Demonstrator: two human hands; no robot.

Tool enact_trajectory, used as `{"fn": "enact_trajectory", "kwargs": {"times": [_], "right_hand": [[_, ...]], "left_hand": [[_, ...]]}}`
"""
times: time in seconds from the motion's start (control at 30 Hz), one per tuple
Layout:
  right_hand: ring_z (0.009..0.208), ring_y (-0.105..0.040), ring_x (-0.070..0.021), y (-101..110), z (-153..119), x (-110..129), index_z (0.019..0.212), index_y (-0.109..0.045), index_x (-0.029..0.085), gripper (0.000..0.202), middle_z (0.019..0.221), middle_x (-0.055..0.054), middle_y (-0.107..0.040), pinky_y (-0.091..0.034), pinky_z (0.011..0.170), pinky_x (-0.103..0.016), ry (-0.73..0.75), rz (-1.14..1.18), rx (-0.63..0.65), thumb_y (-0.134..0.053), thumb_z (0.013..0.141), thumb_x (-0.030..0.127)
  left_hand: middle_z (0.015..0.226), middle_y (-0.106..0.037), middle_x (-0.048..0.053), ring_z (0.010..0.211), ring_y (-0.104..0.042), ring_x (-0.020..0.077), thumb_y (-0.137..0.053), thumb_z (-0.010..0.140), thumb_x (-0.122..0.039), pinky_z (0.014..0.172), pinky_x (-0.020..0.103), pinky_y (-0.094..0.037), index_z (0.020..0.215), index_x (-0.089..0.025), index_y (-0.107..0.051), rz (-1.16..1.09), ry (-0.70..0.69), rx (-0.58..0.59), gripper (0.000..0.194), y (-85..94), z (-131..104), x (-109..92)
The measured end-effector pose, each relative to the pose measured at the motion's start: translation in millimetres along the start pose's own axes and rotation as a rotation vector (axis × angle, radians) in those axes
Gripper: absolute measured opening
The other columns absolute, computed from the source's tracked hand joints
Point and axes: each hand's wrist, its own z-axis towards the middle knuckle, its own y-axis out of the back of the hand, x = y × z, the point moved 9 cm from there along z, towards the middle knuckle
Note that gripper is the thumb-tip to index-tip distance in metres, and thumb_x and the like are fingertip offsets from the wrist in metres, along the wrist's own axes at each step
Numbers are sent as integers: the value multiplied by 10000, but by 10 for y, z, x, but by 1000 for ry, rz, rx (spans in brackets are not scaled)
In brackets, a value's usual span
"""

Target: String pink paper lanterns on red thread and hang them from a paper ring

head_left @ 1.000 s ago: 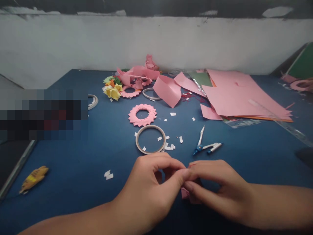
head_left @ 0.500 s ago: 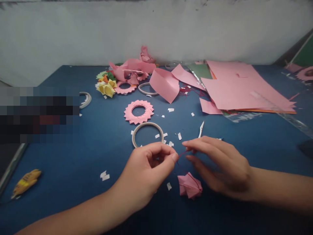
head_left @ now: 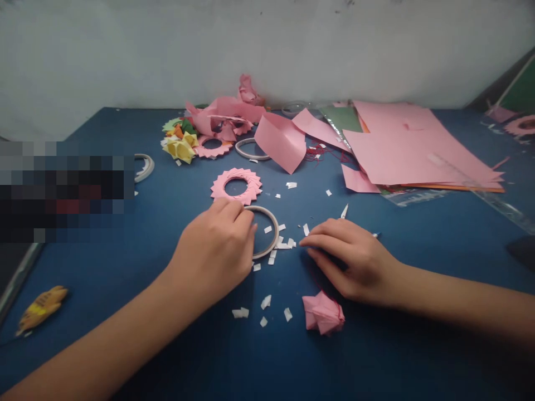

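Note:
My left hand is closed, back of the hand toward me, over the left side of a tape roll. Its knuckles overlap the near edge of a pleated pink paper ring; whatever its fingers hold is hidden. Palm down and low over the table, my right hand has loosely stretched fingers, thumb slightly apart, nothing visible between them. Just below it lies a folded pink paper star with dark red thread on it. A pointed metal blade tip shows behind the right hand.
Small white paper bits are scattered on the blue table. Pink sheets and a clear ruler lie at right. Behind are red threads and a yellow paper flower. A yellow-brown object lies left.
My left hand has moved left and away from the thread, to the tape roll and pink ring. My right hand has lowered and shifted slightly left. The star stays about where it was.

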Motion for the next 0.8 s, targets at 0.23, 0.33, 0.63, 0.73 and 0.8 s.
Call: {"fn": "enact_trajectory", "kwargs": {"times": [0.23,0.33,0.63,0.73,0.8], "right_hand": [[751,-580,-173,0,0,-30,1035,-593,113,173,842,-85,-660,-405,648,-324,89,-105,-46,-493,895,92],[733,-584,-159,25,23,1,1095,-573,100,208,835,-79,-664,-410,630,-311,134,-133,-97,-543,891,127],[648,-601,-135,227,105,42,1081,-596,188,223,757,-38,-690,-444,607,-289,210,-204,-316,-551,876,114],[661,-617,-150,311,184,-136,1001,-649,227,155,763,-26,-702,-472,641,-295,54,-173,-374,-582,866,191],[649,-614,-152,356,208,-358,926,-664,230,119,739,-21,-693,-482,647,-294,-140,-117,-430,-552,887,245]], "left_hand": [[807,-566,84,733,-503,232,-396,879,-172,644,383,-384,775,-152,-521,-120,-137,291,164,-260,-62,-145],[739,-544,41,666,-466,186,-320,907,-120,654,358,-356,781,-161,-475,-240,-168,200,204,-222,-65,-209],[716,-545,-14,617,-488,146,-343,948,-232,617,272,-400,845,-189,-492,-631,-133,278,187,-146,-39,-370],[989,-617,86,911,-579,212,-376,937,-251,820,327,-447,1108,-130,-510,-468,-138,87,249,60,-3,-307],[1257,-508,231,1202,-456,328,-393,926,-267,1010,441,-345,1289,-4,-391,-182,-39,-164,449,286,-66,-227]]}}
